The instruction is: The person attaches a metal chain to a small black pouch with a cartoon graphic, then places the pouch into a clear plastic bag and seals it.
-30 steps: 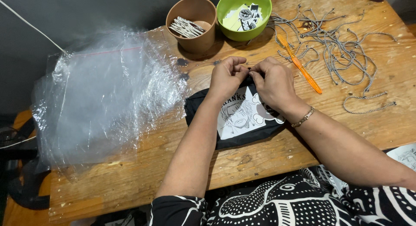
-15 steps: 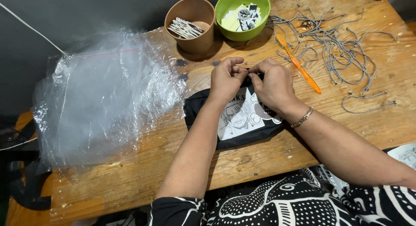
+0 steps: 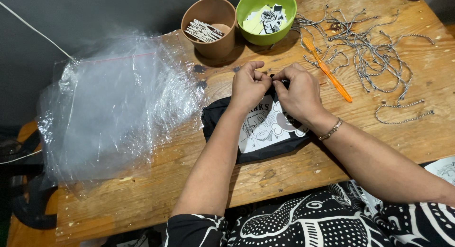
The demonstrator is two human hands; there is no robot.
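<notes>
Left hand: the left hand (image 3: 249, 84) pinches the top edge of a folded black garment (image 3: 258, 128) with a white printed graphic; fingers curled shut on the cloth
Right hand: the right hand (image 3: 299, 91) grips the same edge, fingertips meeting the left's; a bracelet (image 3: 331, 129) circles the wrist
Garment: flat on the wooden table (image 3: 426, 133), near its front edge
Left side: a heap of clear plastic bags (image 3: 113, 100) overhangs the table's edge
Behind: brown cup (image 3: 209, 26), green bowl (image 3: 266, 16)
Right side: orange tool (image 3: 329, 72) beside scattered cords (image 3: 374, 57); bare wood nearer the front
</notes>
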